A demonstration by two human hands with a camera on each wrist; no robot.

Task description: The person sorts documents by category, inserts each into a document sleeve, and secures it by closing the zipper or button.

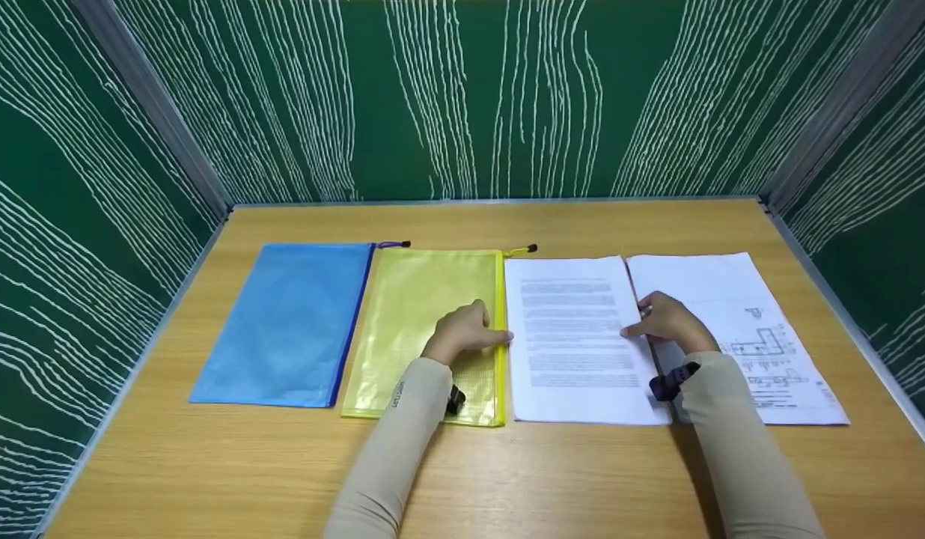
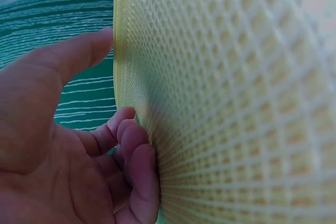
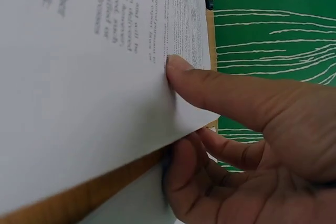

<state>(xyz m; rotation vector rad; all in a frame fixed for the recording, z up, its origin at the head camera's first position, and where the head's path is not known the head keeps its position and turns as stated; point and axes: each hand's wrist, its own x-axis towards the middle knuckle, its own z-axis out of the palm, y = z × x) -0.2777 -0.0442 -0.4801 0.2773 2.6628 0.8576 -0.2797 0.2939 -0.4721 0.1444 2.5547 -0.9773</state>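
Hands apart: right hand (image 1: pixel 672 320) pinches right edge of text paper (image 1: pixel 571 329), thumb on top, fingers at underside; left hand (image 1: pixel 461 333) grips nothing, fingertips on yellow pouch (image 1: pixel 432 284), thumb at paper's left edge. Advisable: light pinch, edges square, no creasing. Paper right of frame centre, white, printed in grey lines, beside drawing sheet (image 1: pixel 694 277)

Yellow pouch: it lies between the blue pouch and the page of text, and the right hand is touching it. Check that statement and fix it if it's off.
The hand is wrong: the left hand is touching the yellow pouch, as the left wrist view shows. It does lie between the blue pouch and the page of text.
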